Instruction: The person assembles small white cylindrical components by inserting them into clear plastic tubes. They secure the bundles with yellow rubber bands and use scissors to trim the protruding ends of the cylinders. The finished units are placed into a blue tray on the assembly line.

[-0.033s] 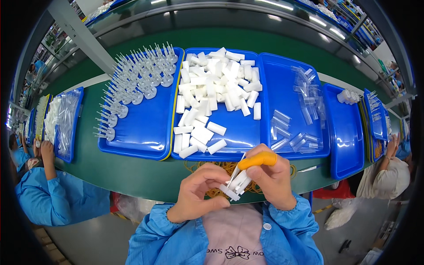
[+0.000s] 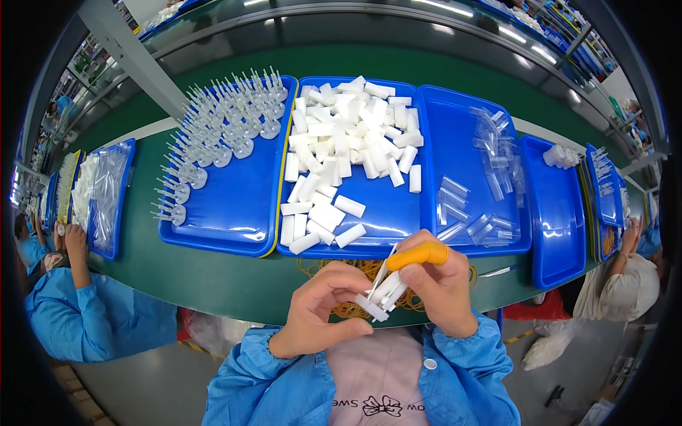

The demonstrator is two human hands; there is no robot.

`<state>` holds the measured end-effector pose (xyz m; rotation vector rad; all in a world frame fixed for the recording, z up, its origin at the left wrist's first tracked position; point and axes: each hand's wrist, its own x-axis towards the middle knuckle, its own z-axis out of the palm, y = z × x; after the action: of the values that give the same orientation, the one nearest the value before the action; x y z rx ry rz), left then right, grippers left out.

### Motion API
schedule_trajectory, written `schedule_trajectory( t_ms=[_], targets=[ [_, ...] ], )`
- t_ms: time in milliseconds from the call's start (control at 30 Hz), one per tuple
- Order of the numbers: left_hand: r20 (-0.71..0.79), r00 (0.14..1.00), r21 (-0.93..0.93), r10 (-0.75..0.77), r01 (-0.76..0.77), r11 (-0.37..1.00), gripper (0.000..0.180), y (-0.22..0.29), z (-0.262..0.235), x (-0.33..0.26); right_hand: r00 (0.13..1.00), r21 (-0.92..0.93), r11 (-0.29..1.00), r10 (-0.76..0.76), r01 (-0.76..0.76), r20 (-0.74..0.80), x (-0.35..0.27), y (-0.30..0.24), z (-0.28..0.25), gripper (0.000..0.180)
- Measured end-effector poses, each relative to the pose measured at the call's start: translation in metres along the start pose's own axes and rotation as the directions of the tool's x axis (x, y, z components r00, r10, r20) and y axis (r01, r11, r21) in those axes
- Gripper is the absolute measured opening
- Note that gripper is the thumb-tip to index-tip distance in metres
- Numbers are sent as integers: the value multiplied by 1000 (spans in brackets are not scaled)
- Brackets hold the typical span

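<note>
Close in front of my chest, both hands meet over a small white part with a round base and several prongs (image 2: 371, 307). My left hand (image 2: 320, 309) is closed, pinching the base between thumb and fingers. From above, my right hand (image 2: 444, 291), with a yellow finger cot (image 2: 418, 255) on one finger, grips thin pale tweezers (image 2: 381, 273) whose tips reach in among the prongs. The fingers partly hide the part. Under and behind the hands lies a heap of yellowish rubber bands (image 2: 366, 268).
Beyond my hands stand blue trays: one with clear pronged parts (image 2: 231, 135), one with white foam-like blocks (image 2: 341, 142), one with clear tube pieces (image 2: 497, 160). A narrower blue tray (image 2: 558, 241) is at right. A thin metal tool (image 2: 495, 271) lies nearby. Co-workers sit either side.
</note>
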<state>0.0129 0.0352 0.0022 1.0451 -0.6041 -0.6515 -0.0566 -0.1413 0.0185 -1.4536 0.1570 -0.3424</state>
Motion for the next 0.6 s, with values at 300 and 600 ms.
schedule_trajectory(
  t_ms=[300, 600],
  targets=[
    [-6, 1000, 142, -21, 22, 990, 39, 1, 1, 4, 998, 160, 986, 57, -50, -35, 3, 0, 1, 15],
    [-6, 1000, 120, 31, -30, 992, 29, -8, 0, 4, 976, 211, 954, 204, -214, 71, 6, -11, 0, 19]
  ],
)
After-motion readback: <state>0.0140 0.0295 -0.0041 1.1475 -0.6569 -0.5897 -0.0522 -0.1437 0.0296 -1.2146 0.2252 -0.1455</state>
